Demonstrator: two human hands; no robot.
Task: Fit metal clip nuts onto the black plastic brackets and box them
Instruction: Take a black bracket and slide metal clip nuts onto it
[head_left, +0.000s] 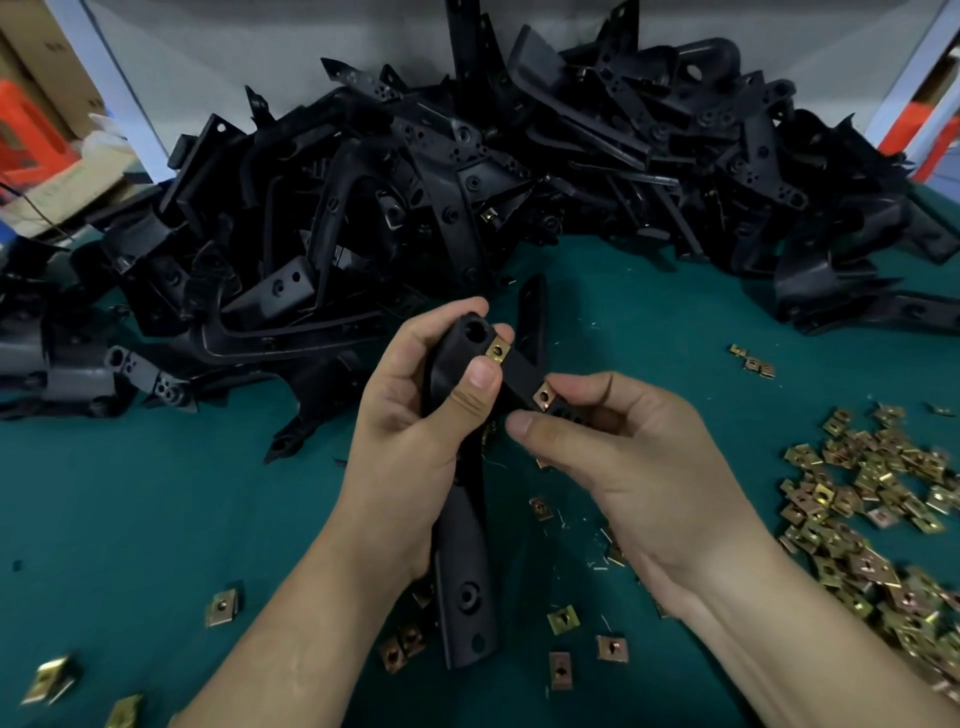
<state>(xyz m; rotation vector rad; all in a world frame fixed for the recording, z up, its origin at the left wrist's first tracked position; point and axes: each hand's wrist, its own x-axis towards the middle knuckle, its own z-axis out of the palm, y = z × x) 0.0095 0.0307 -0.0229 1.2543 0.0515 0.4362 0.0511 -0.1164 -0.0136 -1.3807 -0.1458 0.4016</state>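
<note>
Black moulded plastic, matte and ribbed, makes up the bracket (465, 587) held over the middle of the tabletop (156, 519), nearer its near edge. It is a long, angular piece: a flat lower leg with round moulded holes points toward the near edge, a rounded boss with a hole sits at the top, and a short arm branches off to the right.

The left hand (415, 415) grips the bracket around its upper part, fingers wrapped behind it and the thumb pressed across the front. A first clip nut (497, 351), a small square of brassy folded sheet metal with a central hole, sits on the arm just beside the boss. The right hand (639, 457) pinches a second clip nut (544, 396) of the same kind between thumb and forefinger, at the outer end of the arm; its other fingers are curled under.

The tabletop is covered in smooth teal-green cloth. Along its far edge a pile of brackets (467, 171) lies in a tangled, spiky heap from corner to corner. At the right edge lies a heap of loose clip nuts (872, 509), glinting gold and copper. Stray nuts (563, 621) are scattered flat along the near edge, beneath both wrists and toward the near left corner.

Beyond the far left corner stand a cardboard box (47, 52) and an orange crate (26, 140).
</note>
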